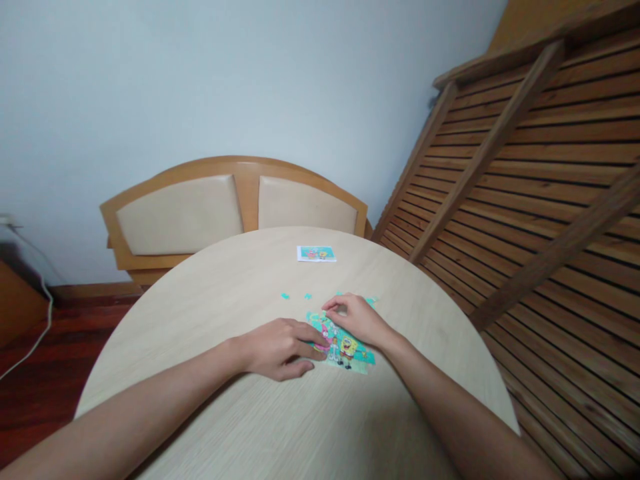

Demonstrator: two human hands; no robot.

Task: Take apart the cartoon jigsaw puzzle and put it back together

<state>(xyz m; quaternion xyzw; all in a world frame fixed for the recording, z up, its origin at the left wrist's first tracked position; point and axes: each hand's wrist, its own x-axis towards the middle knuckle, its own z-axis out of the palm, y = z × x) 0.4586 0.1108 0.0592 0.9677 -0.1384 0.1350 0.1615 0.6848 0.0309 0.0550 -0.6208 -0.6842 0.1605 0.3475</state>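
Observation:
A partly assembled jigsaw puzzle (361,357) lies on the round table, showing a yellow square cartoon figure and a pink one on turquoise. My left hand (283,347) rests palm down at its left side, fingers stretched over the pink figure. Above the upper edge, my right hand (356,317) has thumb and fingertips pinched together on a puzzle piece, mostly hidden by the fingers. Beyond the hands lie a loose turquoise piece (285,296) and another small piece (308,297). More pieces (372,301) show behind my right hand, partly covered by it.
Farther back on the pale wooden table (210,293) is a small picture card (317,254) with the same cartoon figures. A padded headboard (245,193) stands behind the table against the wall. To the right leans a large slatted wooden frame (500,160), close to the table edge.

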